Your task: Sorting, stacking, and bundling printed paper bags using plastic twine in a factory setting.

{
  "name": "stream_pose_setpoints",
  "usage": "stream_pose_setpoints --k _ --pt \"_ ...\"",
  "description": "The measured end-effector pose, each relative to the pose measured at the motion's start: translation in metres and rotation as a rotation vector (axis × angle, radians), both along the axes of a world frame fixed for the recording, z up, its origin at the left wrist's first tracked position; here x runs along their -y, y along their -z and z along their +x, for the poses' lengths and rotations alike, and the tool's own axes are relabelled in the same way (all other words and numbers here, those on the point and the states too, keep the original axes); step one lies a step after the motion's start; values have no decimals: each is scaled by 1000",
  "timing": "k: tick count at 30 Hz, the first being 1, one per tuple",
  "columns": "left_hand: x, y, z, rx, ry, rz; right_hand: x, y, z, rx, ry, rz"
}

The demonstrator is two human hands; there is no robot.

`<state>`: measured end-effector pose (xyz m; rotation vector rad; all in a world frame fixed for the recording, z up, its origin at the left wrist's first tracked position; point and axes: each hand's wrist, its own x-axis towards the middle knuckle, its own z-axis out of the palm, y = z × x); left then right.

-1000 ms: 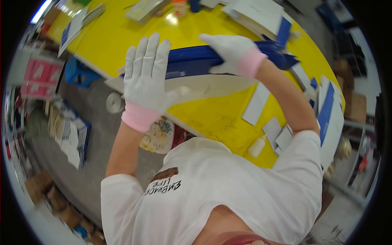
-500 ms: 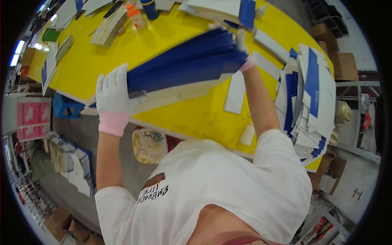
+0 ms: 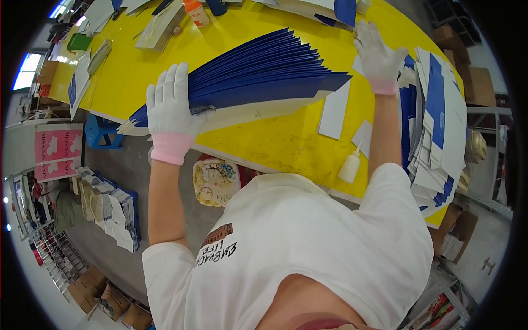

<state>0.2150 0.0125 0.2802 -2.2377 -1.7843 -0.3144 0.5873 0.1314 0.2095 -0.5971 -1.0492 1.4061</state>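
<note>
The white-gloved left hand [image 3: 171,104] lies over the fanned blue-and-white card stack [image 3: 264,77] on the glossy yellow surface [image 3: 286,148] — clamped or not, I can't tell. The white-gloved right hand [image 3: 379,58] hangs clear, fingers apart. Fanning seems in hand; next probably calls for steady left pressure.

Grey floor [image 3: 129,171], 1 blue stool [image 3: 102,133] beside yellow table [image 3: 258,138], bright window [image 3: 27,71] at left

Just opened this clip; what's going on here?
The person's gloved left hand lies on the left part of a stack of blue-and-white sheets, whose right end fans out over the yellow table. The right hand is open and clear of the stack, near the larger pile at right. A white bottle stands nearer the person.
</note>
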Motion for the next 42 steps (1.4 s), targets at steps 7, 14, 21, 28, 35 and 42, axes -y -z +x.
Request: stream_pose_setpoints --k 7,14,21,28,35,42 --pt "-5 -4 -8 -10 9 -60 33 -2 -68 193 118 146" --pt "-10 0 -2 13 126 -57 57 -68 -150 1824 159 744" --pt "-10 -10 -6 153 10 -232 100 -84 -86 1377 434 669" --pt "-20 -12 19 151 32 -299 196 6 243 1607 1137 -167" --pt "-37 -5 2 239 -166 -311 269 48 511 1747 1248 -869" --pt "-44 -3 1 173 -324 -353 235 42 555 1623 1012 -1017"
